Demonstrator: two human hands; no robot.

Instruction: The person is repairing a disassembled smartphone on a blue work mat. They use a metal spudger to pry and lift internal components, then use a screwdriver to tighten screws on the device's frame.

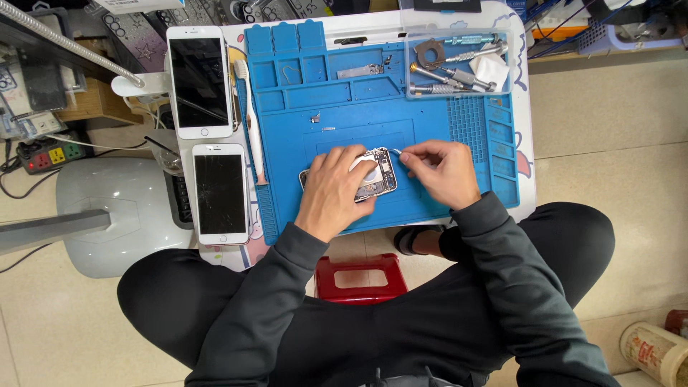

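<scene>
A blue mat [430, 201] covers the small table at the centre of the frame, and on it, just below the middle, lies an opened phone [376, 175] with its insides showing. The left hand [331, 190] lies over the phone's left half, fingers curled down on it, pressing it to the mat. The right hand [441, 168], just right of the phone, is closed in a pinch on a thin white strip [396, 152] that runs to the phone's upper right corner.

Two whole phones [199, 80] [221, 193] lie at the left of the frame, beside a white brush [252, 122]. A clear tray [459, 66] of screwdrivers sits at the upper right of the mat.

The risks, as a judgement: the strip looks thin, so a sharp or skewed pull could snap it. If the left hand's press slackens, the phone could slide or lift. Small loose parts [315, 118] above the phone could be swept off the mat by a sleeve.
</scene>
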